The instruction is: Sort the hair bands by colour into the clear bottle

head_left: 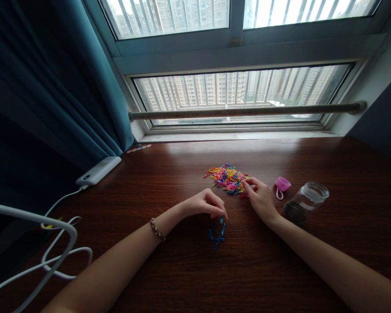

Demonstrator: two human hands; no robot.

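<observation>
A heap of small looped elastic bands point(227, 177) in pink, yellow, red and blue lies on the brown table. My right hand point(260, 200) is at the heap's right edge, thumb and fingers closed in a pinch; what is between the fingertips cannot be made out. Nearer to me, my left hand point(209, 203), with a beaded bracelet point(157, 230) on the wrist, pinches a blue elastic band point(222, 219) pointing downward. Just below those fingertips lies a small group of blue elastic bands point(216, 240).
Right of my right hand are a pink lid point(283, 183) with a loop and a clear jar point(308, 198), tilted, with dark contents. At left lie a white power bank point(99, 170) and a white cable point(73, 230). A blue curtain point(94, 87) and a window rail point(247, 112) border the table.
</observation>
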